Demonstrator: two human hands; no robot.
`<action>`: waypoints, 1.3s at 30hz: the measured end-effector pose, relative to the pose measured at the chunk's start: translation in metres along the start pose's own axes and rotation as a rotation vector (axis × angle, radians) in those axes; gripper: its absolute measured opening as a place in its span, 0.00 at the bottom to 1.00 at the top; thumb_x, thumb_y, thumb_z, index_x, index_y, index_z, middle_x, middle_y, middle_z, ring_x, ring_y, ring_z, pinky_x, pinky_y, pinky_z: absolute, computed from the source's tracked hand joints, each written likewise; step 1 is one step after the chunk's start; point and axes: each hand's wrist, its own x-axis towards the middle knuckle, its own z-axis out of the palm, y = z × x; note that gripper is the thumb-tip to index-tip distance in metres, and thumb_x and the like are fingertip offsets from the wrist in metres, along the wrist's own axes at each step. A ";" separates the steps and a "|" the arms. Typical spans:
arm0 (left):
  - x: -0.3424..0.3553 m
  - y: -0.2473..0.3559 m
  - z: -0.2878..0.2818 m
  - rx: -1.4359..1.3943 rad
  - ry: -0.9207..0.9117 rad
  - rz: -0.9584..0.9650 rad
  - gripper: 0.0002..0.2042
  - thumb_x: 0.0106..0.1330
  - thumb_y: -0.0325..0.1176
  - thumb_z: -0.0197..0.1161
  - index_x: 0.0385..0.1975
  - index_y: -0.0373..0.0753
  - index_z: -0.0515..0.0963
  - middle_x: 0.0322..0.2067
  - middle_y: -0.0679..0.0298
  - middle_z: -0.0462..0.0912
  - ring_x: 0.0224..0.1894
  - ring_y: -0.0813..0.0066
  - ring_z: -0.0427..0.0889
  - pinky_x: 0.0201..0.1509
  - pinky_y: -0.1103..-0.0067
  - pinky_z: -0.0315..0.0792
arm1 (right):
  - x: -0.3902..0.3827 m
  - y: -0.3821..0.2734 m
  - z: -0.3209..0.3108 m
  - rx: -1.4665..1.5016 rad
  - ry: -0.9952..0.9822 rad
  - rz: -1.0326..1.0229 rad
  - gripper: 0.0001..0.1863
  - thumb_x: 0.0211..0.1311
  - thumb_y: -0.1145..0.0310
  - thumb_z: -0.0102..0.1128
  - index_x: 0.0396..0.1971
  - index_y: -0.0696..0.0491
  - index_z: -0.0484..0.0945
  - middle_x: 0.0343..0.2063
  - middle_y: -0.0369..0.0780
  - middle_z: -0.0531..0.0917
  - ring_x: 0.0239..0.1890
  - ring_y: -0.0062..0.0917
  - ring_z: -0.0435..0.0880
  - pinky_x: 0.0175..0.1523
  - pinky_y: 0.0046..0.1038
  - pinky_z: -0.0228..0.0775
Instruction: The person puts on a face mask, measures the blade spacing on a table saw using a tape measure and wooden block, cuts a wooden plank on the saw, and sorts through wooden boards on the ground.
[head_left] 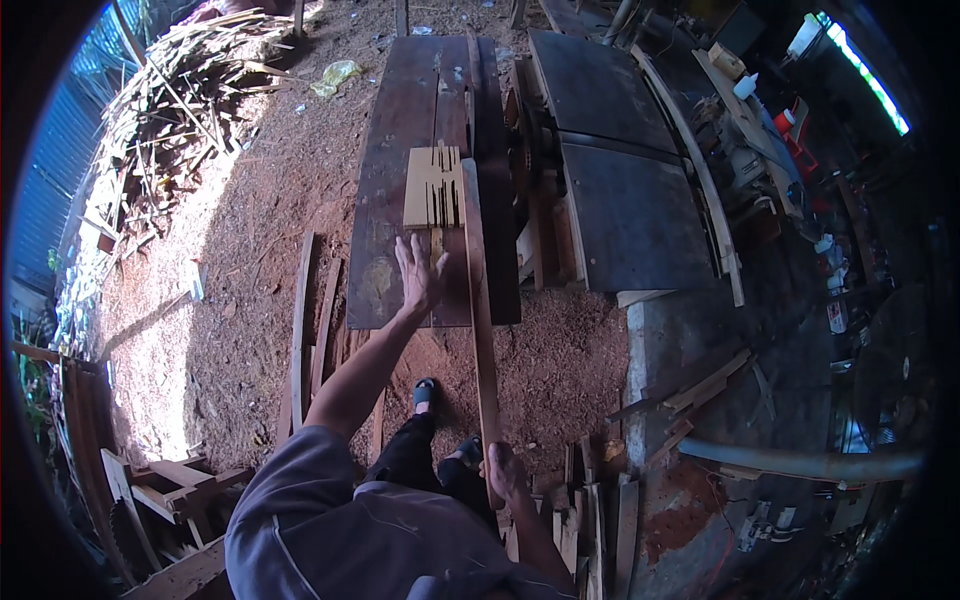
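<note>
A long, narrow wooden plank runs from the dark wooden bench top back toward my body. Near its close end, my right hand is wrapped round it. Over the front part of the bench, my left hand is open with its fingers spread, just left of the plank; I cannot tell whether it touches the surface. Beyond those fingers lies a pale, flat wooden piece with several dark slots, its right side close to the plank's far end. A thin light strip shows between that piece and my left hand.
Dark panels stand right of the bench. A large heap of wood offcuts lies at the far left. Boards lean by the bench's front left corner. More cut lengths stand beside my right forearm. Sawdust covers the floor.
</note>
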 end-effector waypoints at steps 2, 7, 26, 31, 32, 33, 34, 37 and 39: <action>-0.064 0.031 -0.004 -0.121 -0.207 0.018 0.43 0.66 0.51 0.59 0.67 0.23 0.48 0.68 0.31 0.45 0.72 0.37 0.43 0.75 0.59 0.44 | 0.001 -0.001 0.001 0.125 -0.004 0.038 0.20 0.73 0.50 0.43 0.39 0.55 0.69 0.18 0.35 0.75 0.19 0.22 0.78 0.27 0.27 0.72; -0.148 0.053 0.019 -0.094 -0.301 -0.061 0.45 0.61 0.48 0.63 0.67 0.23 0.47 0.67 0.37 0.52 0.72 0.41 0.45 0.75 0.60 0.42 | 0.020 0.001 0.015 0.051 -0.038 0.011 0.28 0.71 0.43 0.39 0.35 0.58 0.69 0.17 0.40 0.78 0.19 0.29 0.80 0.28 0.33 0.73; -0.139 0.058 0.042 -0.151 -0.151 -0.109 0.36 0.59 0.29 0.56 0.67 0.26 0.48 0.64 0.38 0.58 0.70 0.42 0.52 0.75 0.57 0.42 | 0.015 0.036 0.024 0.457 -0.148 0.057 0.28 0.70 0.41 0.42 0.42 0.56 0.69 0.22 0.38 0.79 0.21 0.22 0.80 0.26 0.26 0.74; -0.152 0.067 0.035 -0.208 -0.124 -0.075 0.33 0.55 0.26 0.55 0.61 0.24 0.53 0.54 0.38 0.63 0.61 0.40 0.61 0.69 0.53 0.50 | -0.006 0.050 0.029 0.460 -0.127 0.113 0.25 0.73 0.44 0.39 0.47 0.54 0.67 0.24 0.38 0.79 0.22 0.21 0.79 0.27 0.24 0.75; -0.163 0.066 0.034 -0.191 -0.097 -0.048 0.33 0.54 0.26 0.55 0.61 0.24 0.53 0.54 0.38 0.62 0.61 0.40 0.61 0.70 0.53 0.50 | -0.013 0.055 0.030 0.452 -0.119 0.146 0.25 0.73 0.45 0.40 0.48 0.54 0.67 0.24 0.38 0.79 0.22 0.21 0.79 0.28 0.24 0.75; -0.173 0.066 0.032 -0.185 -0.115 -0.059 0.33 0.54 0.26 0.55 0.61 0.24 0.52 0.55 0.38 0.62 0.62 0.40 0.61 0.70 0.53 0.49 | -0.022 0.061 0.030 0.494 -0.129 0.186 0.24 0.73 0.46 0.40 0.48 0.54 0.68 0.25 0.38 0.79 0.22 0.21 0.79 0.28 0.24 0.74; -0.183 0.065 0.032 -0.179 -0.129 -0.071 0.34 0.55 0.26 0.55 0.62 0.24 0.51 0.56 0.38 0.62 0.62 0.40 0.60 0.71 0.54 0.48 | -0.030 0.073 0.031 0.494 -0.134 0.186 0.24 0.73 0.46 0.40 0.48 0.54 0.68 0.25 0.38 0.79 0.22 0.21 0.79 0.28 0.24 0.74; -0.209 0.070 0.033 -0.336 -0.208 -0.105 0.36 0.60 0.28 0.56 0.66 0.24 0.47 0.56 0.37 0.66 0.58 0.42 0.70 0.63 0.64 0.65 | -0.054 0.091 0.031 0.754 -0.012 0.187 0.21 0.72 0.49 0.44 0.39 0.55 0.73 0.22 0.37 0.78 0.21 0.20 0.78 0.27 0.25 0.71; -0.225 0.077 0.042 -0.382 -0.260 -0.047 0.40 0.57 0.29 0.61 0.67 0.26 0.46 0.53 0.41 0.70 0.53 0.47 0.75 0.58 0.66 0.70 | -0.067 0.094 0.031 0.563 0.069 0.147 0.21 0.72 0.50 0.43 0.41 0.55 0.72 0.22 0.38 0.78 0.20 0.21 0.78 0.26 0.26 0.71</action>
